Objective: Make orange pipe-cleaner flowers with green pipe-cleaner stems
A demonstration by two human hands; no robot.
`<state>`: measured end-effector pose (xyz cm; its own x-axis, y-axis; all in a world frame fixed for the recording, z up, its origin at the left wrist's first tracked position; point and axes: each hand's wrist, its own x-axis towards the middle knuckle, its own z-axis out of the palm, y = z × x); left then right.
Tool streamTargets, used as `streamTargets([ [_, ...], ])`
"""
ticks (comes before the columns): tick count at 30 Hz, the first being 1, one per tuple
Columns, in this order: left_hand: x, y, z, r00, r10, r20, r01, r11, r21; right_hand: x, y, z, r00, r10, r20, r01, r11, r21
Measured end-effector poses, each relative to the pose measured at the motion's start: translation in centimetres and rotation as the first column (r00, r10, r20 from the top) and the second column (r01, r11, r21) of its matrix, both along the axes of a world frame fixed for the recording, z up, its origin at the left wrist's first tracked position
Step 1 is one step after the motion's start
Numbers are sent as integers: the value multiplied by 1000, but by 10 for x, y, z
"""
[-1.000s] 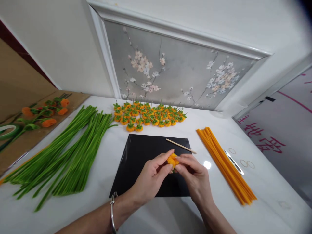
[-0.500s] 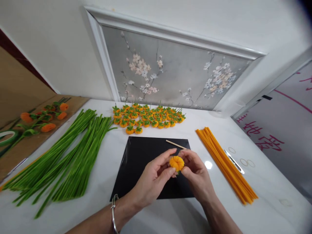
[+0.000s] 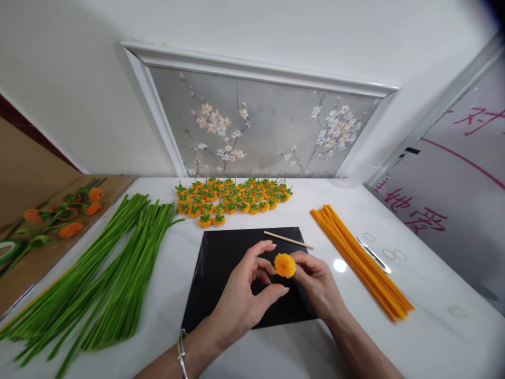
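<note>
A small ridged orange pipe-cleaner pumpkin (image 3: pixel 284 265) is held up over a black mat (image 3: pixel 221 263). My right hand (image 3: pixel 315 276) pinches it from the right; its fingertips are partly hidden behind it. Just to the left, my left hand (image 3: pixel 248 287) has thumb and fingers spread apart with nothing gripped, close beside the pumpkin. Across the mat's upper right edge lies a thin wooden stick (image 3: pixel 288 240). Behind the mat stand rows of similar pipe-cleaner pumpkins (image 3: pixel 232 197) with green leafy tops and stems.
Green pipe cleaners (image 3: pixel 114 279) lie in a large spread at left. To the right are a bundle of orange pipe cleaners (image 3: pixel 361 260), a slim metal tool (image 3: pixel 374 255) and rubber bands (image 3: pixel 389 255). Brown board (image 3: pixel 114 197) at far left bears orange flower-like pieces and green tape (image 3: pixel 10 251).
My left hand has opened away from the pumpkin, leaving it in my right hand. The pumpkin has turned slightly. The camera view has tilted upward, so the scene sits lower.
</note>
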<state>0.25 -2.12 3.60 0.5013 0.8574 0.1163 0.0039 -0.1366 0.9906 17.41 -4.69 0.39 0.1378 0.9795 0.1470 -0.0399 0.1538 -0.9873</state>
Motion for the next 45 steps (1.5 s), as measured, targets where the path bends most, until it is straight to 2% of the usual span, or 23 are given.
streamTargets([
  [2,4,-2,1,997,69,-45,-68,997,35,-2,-1,0,1000,-6,6,6,1000,1],
  [6,8,-6,1,991,126,-51,-119,984,133,-10,-3,2,998,-15,54,13,999,39],
  [10,6,-6,1,988,133,-78,-114,970,215,-15,-4,1,992,-24,121,15,997,76],
  [16,-1,1,1,977,133,-164,-69,936,346,-10,-4,2,966,66,249,-87,993,77],
  [19,-2,3,-3,975,126,-182,-59,941,334,-4,-5,8,948,-21,318,-11,995,101],
  [21,-2,5,-7,976,126,-179,-65,948,313,-2,-7,12,956,-61,287,45,997,61],
  [24,0,6,-11,982,103,-156,-63,967,246,-4,-9,14,960,-13,279,8,1000,18],
  [28,2,6,-13,992,56,-112,-42,991,131,-9,-8,14,919,-24,394,4,999,52],
  [37,3,8,-21,973,129,-192,-105,986,130,-16,-7,15,887,-29,461,-37,990,133],
  [40,3,8,-23,978,120,-173,-105,990,93,-17,-7,15,897,-21,441,-24,995,95],
  [45,4,7,-18,998,19,-68,-17,999,28,-14,-7,10,952,26,306,-17,999,-31],
])
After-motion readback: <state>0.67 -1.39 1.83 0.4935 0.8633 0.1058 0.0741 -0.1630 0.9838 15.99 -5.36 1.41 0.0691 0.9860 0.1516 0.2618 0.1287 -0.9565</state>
